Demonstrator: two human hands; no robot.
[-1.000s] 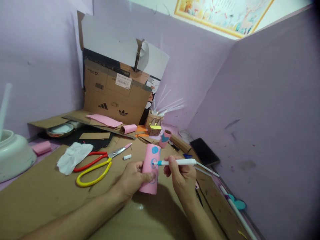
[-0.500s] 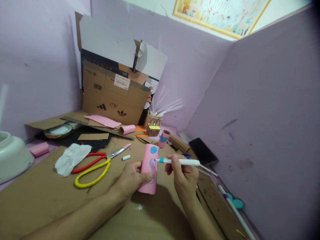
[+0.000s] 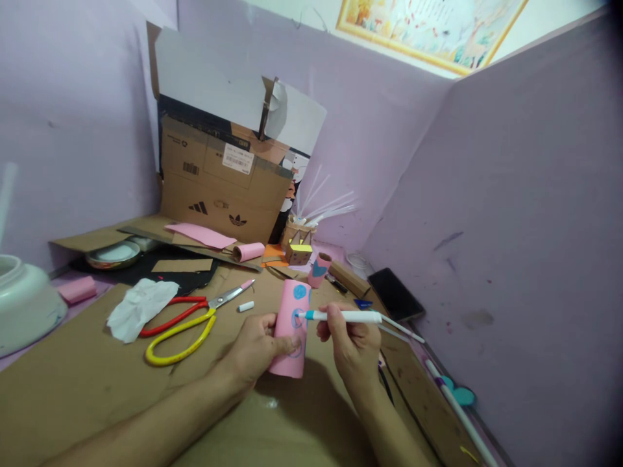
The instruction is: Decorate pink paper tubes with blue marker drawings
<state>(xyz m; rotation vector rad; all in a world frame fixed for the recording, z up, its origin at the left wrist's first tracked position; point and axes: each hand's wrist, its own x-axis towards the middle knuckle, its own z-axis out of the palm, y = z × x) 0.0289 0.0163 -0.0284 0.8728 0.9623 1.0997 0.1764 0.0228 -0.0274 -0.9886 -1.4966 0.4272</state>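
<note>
A pink paper-covered tube [image 3: 288, 305] with blue circles is held by my left hand [image 3: 256, 350], the thumb pressed across its lower part. The top circle is filled in blue; the ones below are outlined. My right hand [image 3: 353, 340] grips a white marker [image 3: 357, 316] with a blue collar, its tip on the middle circle. The marker's white cap [image 3: 246, 307] lies left of the tube. Scissors [image 3: 195, 324] with one red and one yellow handle lie further left, beside a crumpled white tissue [image 3: 141, 308]. A smaller pink tube [image 3: 319, 269] with a blue shape stands behind.
A large cardboard box [image 3: 219, 188] leans at the back. Nearby are a pink roll [image 3: 249, 251], a small yellow-topped box [image 3: 298, 251] and a holder with white sticks. A black phone [image 3: 396, 295] lies right, a white jar [image 3: 24, 308] left.
My right hand has shifted slightly left with the marker, whose tip now touches further left inside the middle circle. My left hand and the tube have hardly moved.
</note>
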